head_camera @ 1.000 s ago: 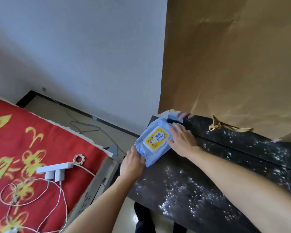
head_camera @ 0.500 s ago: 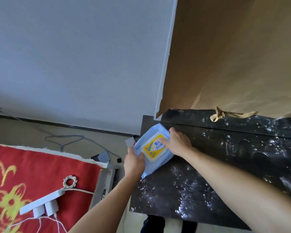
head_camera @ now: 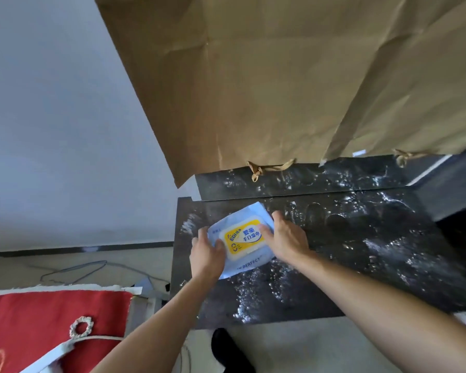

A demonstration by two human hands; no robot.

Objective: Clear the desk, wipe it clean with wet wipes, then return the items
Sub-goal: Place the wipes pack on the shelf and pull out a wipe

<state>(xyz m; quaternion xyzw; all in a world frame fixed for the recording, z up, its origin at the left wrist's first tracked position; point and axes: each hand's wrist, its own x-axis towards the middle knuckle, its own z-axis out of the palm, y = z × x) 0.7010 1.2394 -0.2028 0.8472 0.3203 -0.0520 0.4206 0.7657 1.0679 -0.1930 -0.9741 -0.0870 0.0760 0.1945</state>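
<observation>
Blue wipes pack (head_camera: 240, 239) sits further in on the black bench (head_camera: 366, 254) now, no longer hanging off its left edge. Left hand (head_camera: 206, 255) grips its left end, right hand (head_camera: 287, 239) curls round the right end, thumb on the yellow lid (head_camera: 249, 234).

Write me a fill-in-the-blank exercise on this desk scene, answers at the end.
The left hand and right hand both hold a blue pack with a ____ label. Behind the desk hangs creased ____ paper. The cloth at lower left is mostly ____.
Missing words: yellow, brown, red.
</observation>
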